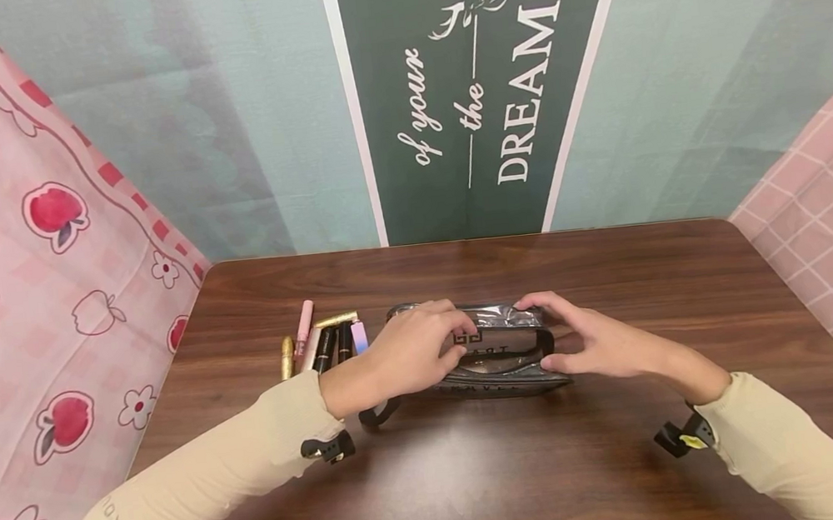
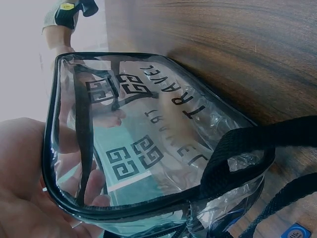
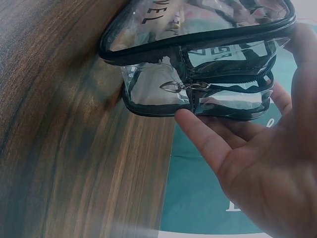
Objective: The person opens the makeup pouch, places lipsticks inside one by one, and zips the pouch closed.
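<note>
A clear plastic toiletry bag (image 1: 501, 361) with black trim and printed lettering lies on the table between both hands. Its zipper (image 3: 233, 84) is parted at the end seen in the right wrist view, with a metal pull beside it. The left hand (image 1: 421, 347) holds the bag's zippered side, its curled fingers (image 2: 94, 186) showing through the clear plastic. At the other end, the right hand (image 1: 605, 342) grips the bag between thumb and fingers. A black strap loop (image 2: 237, 148) sticks out from the end near the left wrist.
Left of the bag lie several cosmetic tubes, among them a pink tube (image 1: 305, 321), a gold tube (image 1: 287, 358) and black tubes (image 1: 325, 348). The left forearm partly covers them. Brown wooden table (image 1: 482, 471) surrounds the bag, with a printed curtain (image 1: 269, 140) behind.
</note>
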Motion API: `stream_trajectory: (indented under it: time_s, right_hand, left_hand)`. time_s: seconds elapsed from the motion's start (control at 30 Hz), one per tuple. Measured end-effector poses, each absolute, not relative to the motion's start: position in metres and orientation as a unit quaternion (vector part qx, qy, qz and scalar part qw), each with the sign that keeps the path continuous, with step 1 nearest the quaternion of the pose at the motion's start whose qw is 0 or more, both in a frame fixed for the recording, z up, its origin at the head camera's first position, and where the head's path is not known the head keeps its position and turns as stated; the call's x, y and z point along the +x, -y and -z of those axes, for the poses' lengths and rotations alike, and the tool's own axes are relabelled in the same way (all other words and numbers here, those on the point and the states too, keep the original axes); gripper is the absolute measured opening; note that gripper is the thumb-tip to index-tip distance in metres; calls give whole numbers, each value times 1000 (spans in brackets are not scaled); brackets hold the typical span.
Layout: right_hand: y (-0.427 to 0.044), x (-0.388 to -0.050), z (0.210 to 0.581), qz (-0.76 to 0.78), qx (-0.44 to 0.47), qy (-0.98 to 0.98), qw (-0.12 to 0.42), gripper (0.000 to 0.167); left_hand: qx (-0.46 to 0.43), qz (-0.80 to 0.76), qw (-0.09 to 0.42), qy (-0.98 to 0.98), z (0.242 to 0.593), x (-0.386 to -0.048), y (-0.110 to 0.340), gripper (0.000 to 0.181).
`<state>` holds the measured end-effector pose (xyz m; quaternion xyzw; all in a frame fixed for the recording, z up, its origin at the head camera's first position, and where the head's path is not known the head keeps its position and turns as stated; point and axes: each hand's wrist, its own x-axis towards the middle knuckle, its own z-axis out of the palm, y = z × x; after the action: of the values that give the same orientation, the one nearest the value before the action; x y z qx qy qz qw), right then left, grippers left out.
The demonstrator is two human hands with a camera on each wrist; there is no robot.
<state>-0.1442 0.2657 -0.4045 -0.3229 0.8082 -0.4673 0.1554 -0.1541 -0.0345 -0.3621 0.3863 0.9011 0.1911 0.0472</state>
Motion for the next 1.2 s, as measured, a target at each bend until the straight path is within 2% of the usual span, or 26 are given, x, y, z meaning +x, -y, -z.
stream_trajectory:
  time_s: [1.2]
  right_hand:
    - [-266,-144,405,460,-315,-816,154,72]
  left_hand:
    - [392,-198,27,-898,356,-153,42,23]
